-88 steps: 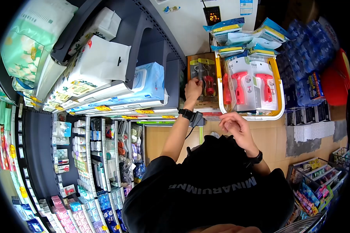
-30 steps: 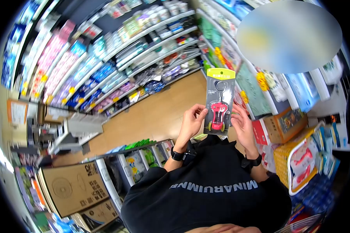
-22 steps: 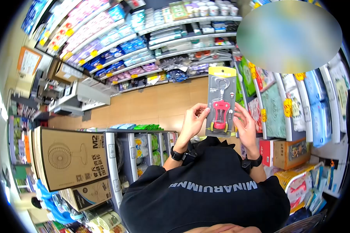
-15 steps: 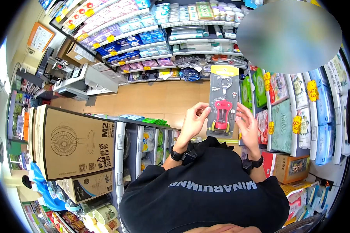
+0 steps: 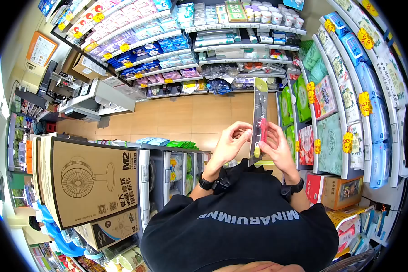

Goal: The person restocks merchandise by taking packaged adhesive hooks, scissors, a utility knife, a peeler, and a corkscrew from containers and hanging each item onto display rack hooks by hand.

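A carded corkscrew (image 5: 263,130), red with yellow-green ends under clear plastic, stands upright in front of my chest. Its dark card is turned nearly edge-on, so most of the front is hidden. My right hand (image 5: 278,144) grips it from the right, thumb against the lower part and fingers behind. On the other side, my left hand (image 5: 232,143) has its fingers curled and its thumb apart from them, close by the card's left edge. Whether those fingertips touch the card I cannot tell.
Shelves of boxed goods (image 5: 161,47) line the far side beyond a tiled floor (image 5: 190,115). Packs of tissues (image 5: 328,136) fill the right-hand shelves. At my left, a large fan carton (image 5: 93,181) sits beside a low shelf unit (image 5: 155,181). A white counter (image 5: 109,97) stands farther left.
The corkscrew card has turned from facing me to nearly edge-on. My right hand has moved in onto it, while my left fingers have come off its face. The blurred oval at upper right is gone.
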Motion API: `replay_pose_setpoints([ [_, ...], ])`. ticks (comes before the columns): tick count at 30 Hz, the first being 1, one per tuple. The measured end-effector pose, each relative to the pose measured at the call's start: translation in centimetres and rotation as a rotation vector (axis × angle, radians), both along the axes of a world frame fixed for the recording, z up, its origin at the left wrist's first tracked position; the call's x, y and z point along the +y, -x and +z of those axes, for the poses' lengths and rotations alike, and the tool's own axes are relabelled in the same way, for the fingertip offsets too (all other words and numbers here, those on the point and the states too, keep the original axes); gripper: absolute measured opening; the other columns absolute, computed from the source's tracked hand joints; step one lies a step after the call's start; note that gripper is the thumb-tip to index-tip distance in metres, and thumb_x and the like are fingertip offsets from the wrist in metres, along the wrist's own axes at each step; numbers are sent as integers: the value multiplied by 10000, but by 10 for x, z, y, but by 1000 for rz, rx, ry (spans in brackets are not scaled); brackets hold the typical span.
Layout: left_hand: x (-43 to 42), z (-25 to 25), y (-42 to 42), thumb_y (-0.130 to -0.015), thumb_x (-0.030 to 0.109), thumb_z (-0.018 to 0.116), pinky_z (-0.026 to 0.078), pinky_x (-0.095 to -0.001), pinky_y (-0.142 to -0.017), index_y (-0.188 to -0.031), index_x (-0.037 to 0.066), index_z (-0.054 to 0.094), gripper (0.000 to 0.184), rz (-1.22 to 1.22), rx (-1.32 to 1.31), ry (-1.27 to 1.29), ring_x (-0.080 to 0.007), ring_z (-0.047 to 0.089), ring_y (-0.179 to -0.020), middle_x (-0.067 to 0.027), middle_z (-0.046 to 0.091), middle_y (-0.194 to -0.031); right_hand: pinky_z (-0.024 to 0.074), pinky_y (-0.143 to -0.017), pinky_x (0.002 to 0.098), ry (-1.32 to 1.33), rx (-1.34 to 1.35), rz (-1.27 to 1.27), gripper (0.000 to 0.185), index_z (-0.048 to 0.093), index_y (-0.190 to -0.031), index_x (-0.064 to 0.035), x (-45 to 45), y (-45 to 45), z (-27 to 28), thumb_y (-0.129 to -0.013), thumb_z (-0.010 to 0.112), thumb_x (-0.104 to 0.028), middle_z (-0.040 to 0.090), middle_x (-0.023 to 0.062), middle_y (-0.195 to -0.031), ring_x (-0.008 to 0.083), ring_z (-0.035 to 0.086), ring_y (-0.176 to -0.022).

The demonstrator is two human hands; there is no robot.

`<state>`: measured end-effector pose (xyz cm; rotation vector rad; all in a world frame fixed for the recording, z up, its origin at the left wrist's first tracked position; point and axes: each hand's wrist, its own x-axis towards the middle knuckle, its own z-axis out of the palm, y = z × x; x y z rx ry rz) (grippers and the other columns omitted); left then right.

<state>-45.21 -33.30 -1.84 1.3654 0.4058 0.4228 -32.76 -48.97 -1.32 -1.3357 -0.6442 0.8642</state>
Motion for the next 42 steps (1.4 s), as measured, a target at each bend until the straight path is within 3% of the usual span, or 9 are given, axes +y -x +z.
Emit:
replay_pose_setpoints([
  [2,0,-3,-2,-953,178,694,506,-286,-914,-1339,6,505,463,-83,70,-46,-136,618,-1035,-105,611,-1216,359,-1137,420,-18,32,34,779,288,-1466,-18,1,2,-1,-886,772,-206,417,191,-1432,285,414,-1376],
  [3,-3,-4,-3,-953,178,694,506,-286,-914,-1339,6,505,463,-87,69,-46,-136,618,-1035,-105,611,-1216,359,-1137,420,-19,31,30,779,288,-1466,-18,0,2,-1,-886,772,-206,417,191,-1432,285,414,-1376],
  [6,-14,-11,-7,-908,287,752,496,-402,-1021,-1498,30,271,804,-42,94,66,-279,595,-1184,-173,448,-1428,358,-1137,421,-2,108,66,774,294,-1464,-12,-3,2,-1,-890,769,-222,417,183,-1445,279,412,-1380],
  [16,-14,-14,-2,-940,302,716,564,-389,-905,-1447,40,424,642,-188,46,291,-214,614,-1136,-151,500,-1388,318,-1142,391,-109,224,121,712,351,-1477,-7,-2,9,-2,-914,726,-231,483,154,-1431,243,430,-1375],
  [18,-12,-19,1,-946,302,707,570,-374,-885,-1442,45,441,618,-124,92,182,-193,621,-1126,-135,608,-1250,324,-1116,385,-66,-45,79,720,379,-1475,-19,-1,6,-5,-902,743,-259,502,137,-1417,235,449,-1350],
  [22,-3,-5,10,-946,308,704,577,-337,-795,-1371,11,532,547,-15,185,204,-185,663,-1046,-138,702,-1083,382,-1022,346,-132,-50,-59,647,462,-1416,-21,0,11,0,-886,768,-230,542,108,-1335,194,503,-1225],
  [26,7,5,17,-982,260,653,600,-323,-776,-1370,9,545,475,47,224,184,-198,684,-1037,-166,700,-1147,454,-934,261,-167,-26,-74,397,521,-1313,12,-3,6,-8,-949,666,-56,572,81,-1189,146,559,-1116],
  [30,12,0,22,-994,135,611,632,-303,-733,-1364,-19,553,405,74,147,176,-168,680,-1033,-125,710,-1108,480,-960,287,-131,0,-131,325,532,-1275,43,-3,4,2,-978,622,-54,618,97,-1119,151,605,-1054],
  [42,15,9,29,-1003,128,592,623,-268,-679,-1279,-13,638,314,104,99,91,-132,666,-947,-62,660,-1117,461,-990,294,-95,53,-172,349,533,-1285,64,-6,11,3,-949,588,-13,612,118,-1166,152,595,-1084],
])
